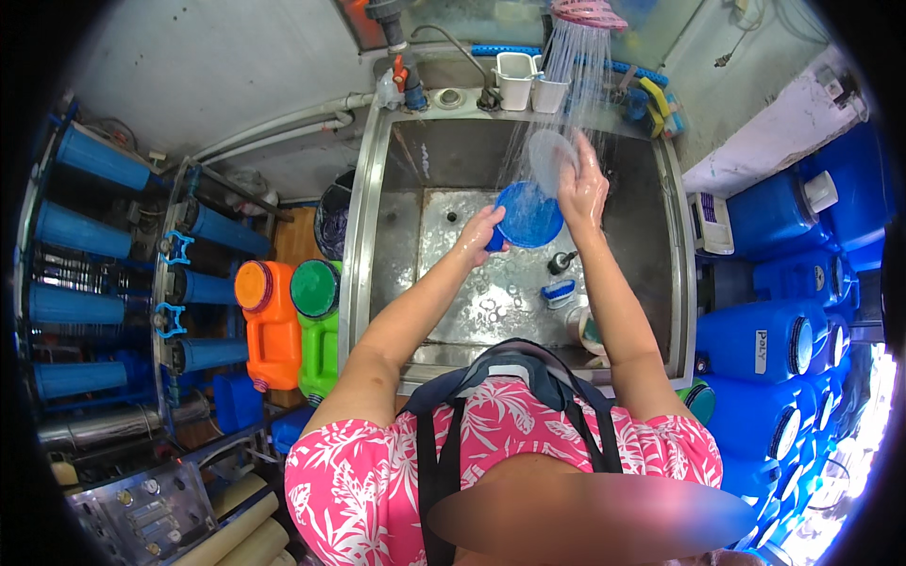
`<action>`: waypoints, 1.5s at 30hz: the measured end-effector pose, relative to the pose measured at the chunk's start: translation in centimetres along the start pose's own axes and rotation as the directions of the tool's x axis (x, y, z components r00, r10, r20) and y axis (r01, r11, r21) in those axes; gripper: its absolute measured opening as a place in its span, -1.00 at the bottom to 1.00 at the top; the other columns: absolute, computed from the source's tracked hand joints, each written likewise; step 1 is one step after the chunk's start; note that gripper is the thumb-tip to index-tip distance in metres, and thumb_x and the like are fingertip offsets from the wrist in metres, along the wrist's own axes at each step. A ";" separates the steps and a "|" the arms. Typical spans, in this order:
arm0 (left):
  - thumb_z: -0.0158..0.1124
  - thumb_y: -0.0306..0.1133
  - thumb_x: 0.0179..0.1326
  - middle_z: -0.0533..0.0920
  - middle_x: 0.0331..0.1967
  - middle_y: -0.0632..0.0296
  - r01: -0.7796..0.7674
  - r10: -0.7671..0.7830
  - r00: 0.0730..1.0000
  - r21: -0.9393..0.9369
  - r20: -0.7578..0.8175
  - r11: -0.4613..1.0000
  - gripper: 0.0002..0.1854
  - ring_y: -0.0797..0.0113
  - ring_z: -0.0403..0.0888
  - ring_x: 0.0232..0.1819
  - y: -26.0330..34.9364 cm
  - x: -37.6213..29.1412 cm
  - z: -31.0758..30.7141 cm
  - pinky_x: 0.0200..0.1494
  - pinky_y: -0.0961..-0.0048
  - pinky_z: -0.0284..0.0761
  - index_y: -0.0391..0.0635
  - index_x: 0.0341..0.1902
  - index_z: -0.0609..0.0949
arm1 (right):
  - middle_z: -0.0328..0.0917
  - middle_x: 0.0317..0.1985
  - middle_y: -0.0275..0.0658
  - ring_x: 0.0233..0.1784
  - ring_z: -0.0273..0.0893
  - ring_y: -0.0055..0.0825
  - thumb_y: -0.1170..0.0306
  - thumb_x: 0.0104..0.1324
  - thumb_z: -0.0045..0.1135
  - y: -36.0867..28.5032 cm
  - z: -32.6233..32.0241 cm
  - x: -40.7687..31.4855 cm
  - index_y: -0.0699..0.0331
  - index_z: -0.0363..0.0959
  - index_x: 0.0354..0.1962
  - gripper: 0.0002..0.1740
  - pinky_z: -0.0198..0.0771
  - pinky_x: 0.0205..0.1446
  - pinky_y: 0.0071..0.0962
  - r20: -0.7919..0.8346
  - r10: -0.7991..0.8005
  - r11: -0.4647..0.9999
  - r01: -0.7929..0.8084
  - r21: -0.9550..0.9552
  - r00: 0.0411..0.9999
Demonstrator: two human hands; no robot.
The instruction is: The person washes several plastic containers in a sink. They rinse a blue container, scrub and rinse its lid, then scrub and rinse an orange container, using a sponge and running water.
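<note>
Over a stainless steel sink (467,283), my left hand (483,233) grips the rim of a round blue plastic lid or shallow container (531,216). My right hand (584,180) holds a translucent white disc (549,161) up beside it, its thumb hidden. Water streams from an outlet wrapped in pink cloth (587,13) onto the disc and the blue piece. Below them on the sink floor lie a blue-and-white scrubbing brush (558,293) and a dark fitting (562,262). A white tub (589,331) stands partly behind my right forearm.
White plastic holders (515,81) and yellow sponges (655,99) sit along the sink's back ledge. To the left stand orange (272,332) and green jugs (318,332), a black bin (334,216) and blue filter housings (78,304). Blue water containers (750,339) are stacked on the right.
</note>
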State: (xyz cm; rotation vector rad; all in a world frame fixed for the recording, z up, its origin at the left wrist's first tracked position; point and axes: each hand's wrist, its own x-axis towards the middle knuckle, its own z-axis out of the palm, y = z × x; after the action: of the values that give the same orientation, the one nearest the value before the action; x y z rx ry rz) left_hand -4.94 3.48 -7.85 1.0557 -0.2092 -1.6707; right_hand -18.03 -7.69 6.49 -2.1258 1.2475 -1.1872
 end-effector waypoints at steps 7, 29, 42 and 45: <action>0.10 -0.11 0.46 0.65 -0.30 0.30 0.058 -0.050 0.995 -0.092 0.082 0.994 -0.72 0.44 0.61 -0.46 1.1 -0.3 0.3 -0.58 0.51 0.47 -0.01 0.06 0.55 | -0.04 0.54 -0.08 0.61 -0.23 0.14 0.34 0.03 0.30 -0.1 -2.0 -3.9 -0.06 0.33 0.31 -0.19 -0.21 0.28 0.68 0.757 -0.250 0.771 0.597 -0.221 0.603; -0.03 -0.67 0.21 0.62 -0.09 0.03 0.138 -0.147 0.989 -0.338 0.000 0.931 -0.62 0.01 0.62 -0.15 -0.4 4.0 -0.9 -0.11 0.23 0.67 -0.22 0.10 0.50 | 0.17 0.41 0.05 0.41 0.22 0.18 -0.19 0.21 0.05 -0.9 -0.2 -2.4 0.09 0.11 0.42 -0.07 0.25 0.21 0.51 0.778 0.067 -0.402 -0.697 0.594 0.624; 0.13 -0.62 0.17 0.63 -0.22 0.02 -0.026 0.029 0.997 -0.046 0.068 0.999 -0.53 0.16 0.68 -0.23 8.1 1.8 9.0 -0.35 0.47 0.60 -0.31 0.20 0.38 | 0.36 0.28 -0.02 0.29 0.39 0.06 -0.15 0.09 0.23 7.8 -7.7 -4.2 0.09 0.16 0.37 -0.03 0.35 0.21 0.30 0.634 0.360 -0.214 -0.601 0.770 0.684; 0.18 -0.62 0.10 0.64 -0.21 -0.02 -0.046 0.044 0.995 0.024 0.092 0.999 -0.46 0.10 0.70 -0.26 9.7 0.9 9.6 -0.37 0.46 0.58 -0.32 0.21 0.39 | 0.38 0.27 -0.04 0.28 0.42 -0.05 0.01 0.14 0.28 9.8 -7.1 -6.9 0.07 0.18 0.36 -0.12 0.40 0.25 0.12 0.640 0.416 -0.096 -0.668 0.738 0.646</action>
State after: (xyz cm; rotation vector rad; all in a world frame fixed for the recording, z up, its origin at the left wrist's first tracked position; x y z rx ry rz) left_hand -5.18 -4.51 3.30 0.9875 -0.3133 -1.6815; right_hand -30.57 -6.45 0.51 -0.5156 0.6891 -0.8476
